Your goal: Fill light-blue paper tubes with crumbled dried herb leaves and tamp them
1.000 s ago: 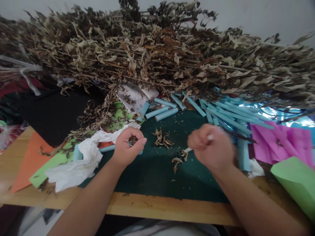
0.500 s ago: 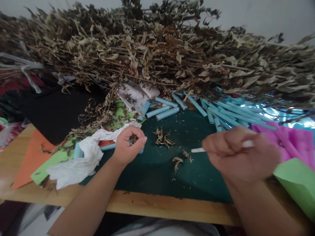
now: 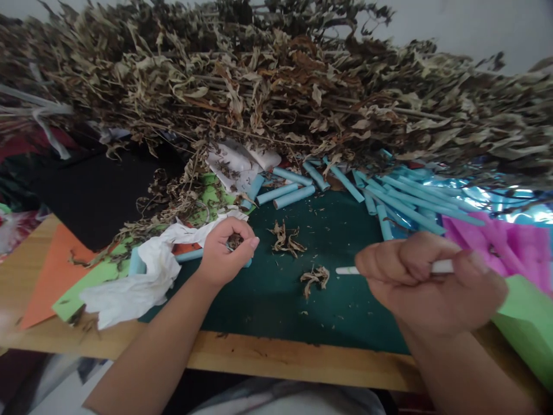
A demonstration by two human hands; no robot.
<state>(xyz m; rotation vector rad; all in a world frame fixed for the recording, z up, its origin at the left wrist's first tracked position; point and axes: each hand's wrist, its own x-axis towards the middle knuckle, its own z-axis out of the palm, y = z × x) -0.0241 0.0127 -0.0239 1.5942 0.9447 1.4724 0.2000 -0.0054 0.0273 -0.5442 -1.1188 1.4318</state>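
My left hand [image 3: 227,251] is curled round a light blue paper tube [image 3: 248,263]; only a small blue piece shows below the thumb. Crumbled dried leaf [image 3: 234,241] fills the ring between thumb and forefinger. My right hand [image 3: 432,282] is closed round a thin white stick [image 3: 348,270], whose rounded tip points left. Just left of that tip lies a small clump of curled dried leaves [image 3: 315,278] on the dark green mat [image 3: 268,311]. A second leaf clump [image 3: 287,239] lies farther back, between the two hands.
A big heap of dried leafy stalks [image 3: 268,86] spans the back. Several blue paper tubes [image 3: 294,197] lie before it, with more at right beside pink paper [image 3: 514,242]. Crumpled white tissue [image 3: 129,288], green paper [image 3: 82,291] and orange paper [image 3: 47,282] are at left.
My right hand has moved slightly right and down with the white stick. The nearer leaf pieces, apart before, are now gathered into one clump. My left hand has hardly moved.
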